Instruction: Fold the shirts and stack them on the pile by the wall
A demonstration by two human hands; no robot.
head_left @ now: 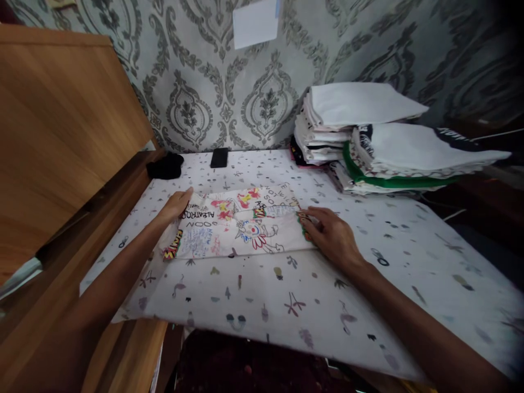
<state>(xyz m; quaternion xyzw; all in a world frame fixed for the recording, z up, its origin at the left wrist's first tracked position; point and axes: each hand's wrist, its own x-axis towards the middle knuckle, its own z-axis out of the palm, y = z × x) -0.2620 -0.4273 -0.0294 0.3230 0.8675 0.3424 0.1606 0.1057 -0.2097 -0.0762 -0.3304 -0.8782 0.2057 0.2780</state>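
Note:
A white garment [221,229], folded into a long flat rectangle and covered in colourful cartoon drawings and lettering, lies in front of me on the patterned sheet. At its far left corner, my left hand [178,204] is closed on the edge of the cloth. My right hand [333,232] grips the right end with the thumb and fingers together, beside a red and green print. The fold lines run lengthwise between both hands. Some fingertips are hidden by the hands themselves.
Two stacks of folded clothes, one taller stack [360,103] and one with a green piece [368,180], stand at the back right. A black phone [219,158] and a black cloth bundle [165,166] lie at the back. A wooden panel [65,120] rises on the left.

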